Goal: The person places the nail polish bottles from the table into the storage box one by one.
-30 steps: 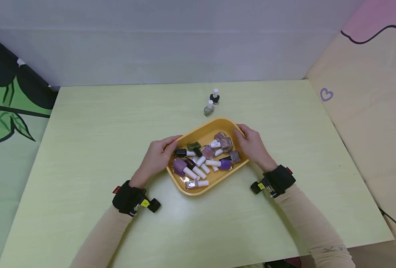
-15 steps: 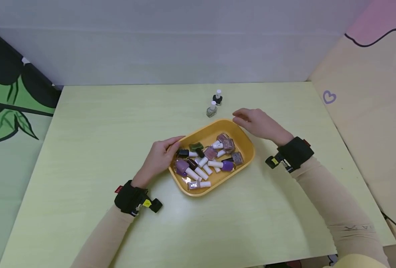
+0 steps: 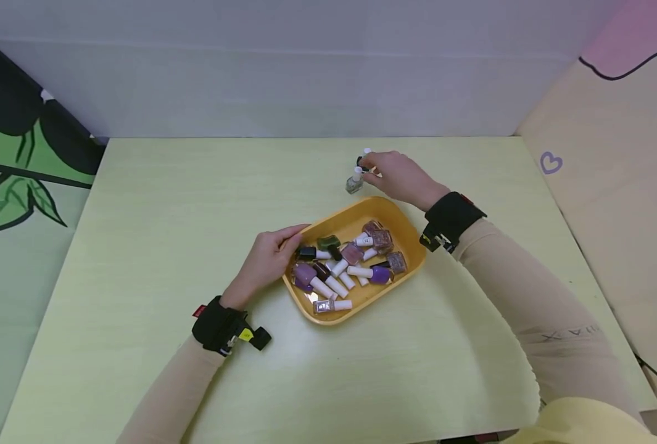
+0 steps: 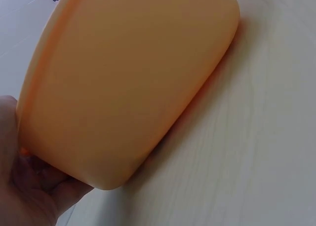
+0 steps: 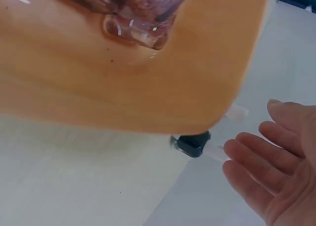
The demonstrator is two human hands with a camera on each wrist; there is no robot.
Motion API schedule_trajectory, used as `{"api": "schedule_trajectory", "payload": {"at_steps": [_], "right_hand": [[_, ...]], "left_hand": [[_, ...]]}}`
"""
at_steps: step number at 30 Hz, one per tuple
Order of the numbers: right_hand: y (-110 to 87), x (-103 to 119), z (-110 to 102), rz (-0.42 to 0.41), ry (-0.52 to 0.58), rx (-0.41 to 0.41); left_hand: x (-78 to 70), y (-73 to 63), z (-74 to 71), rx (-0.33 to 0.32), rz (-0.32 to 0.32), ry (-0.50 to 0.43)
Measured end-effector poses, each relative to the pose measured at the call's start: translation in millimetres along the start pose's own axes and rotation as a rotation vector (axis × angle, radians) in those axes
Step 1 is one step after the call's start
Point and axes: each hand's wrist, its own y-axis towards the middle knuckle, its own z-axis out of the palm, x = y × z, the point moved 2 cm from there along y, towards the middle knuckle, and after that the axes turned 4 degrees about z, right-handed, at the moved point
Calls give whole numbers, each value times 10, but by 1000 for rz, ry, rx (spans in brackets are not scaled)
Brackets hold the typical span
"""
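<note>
A yellow plastic tray (image 3: 380, 211) holds several nail polish bottles in purple, pink, green and glitter shades, most with white caps. My left hand (image 3: 266, 264) grips the tray's left end, thumb over the rim; in the left wrist view fingers (image 4: 66, 192) curl beneath the tray wall (image 4: 123, 77). Beyond the tray, two bottles stand upright: a clear glittery nail polish (image 3: 353, 183) and a black nail polish (image 5: 192, 144). My right hand (image 3: 399, 179) is right beside them, fingers extended and parted, partly covering the black one. In the right wrist view its fingertips are near the white caps.
The pale wooden table (image 3: 184, 191) ends at a grey-blue wall (image 3: 284, 92) at the back. A beige panel (image 3: 611, 203) borders its right side. Black camera straps (image 3: 454, 217) circle both wrists.
My right hand has let go of the tray's right end and moved forward and left to the two standing bottles. The left hand keeps its hold on the tray.
</note>
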Motion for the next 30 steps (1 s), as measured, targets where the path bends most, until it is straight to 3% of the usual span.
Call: {"api": "schedule_trajectory", "payload": {"at_steps": [8, 20, 30], "right_hand": [[197, 24, 188, -2, -98, 29], [180, 47, 248, -17, -115, 2], [22, 79, 144, -70, -26, -139]], "left_hand": [[-13, 7, 11, -2, 8, 3], [6, 23, 48, -12, 51, 10], [7, 21, 44, -9, 46, 0]]}}
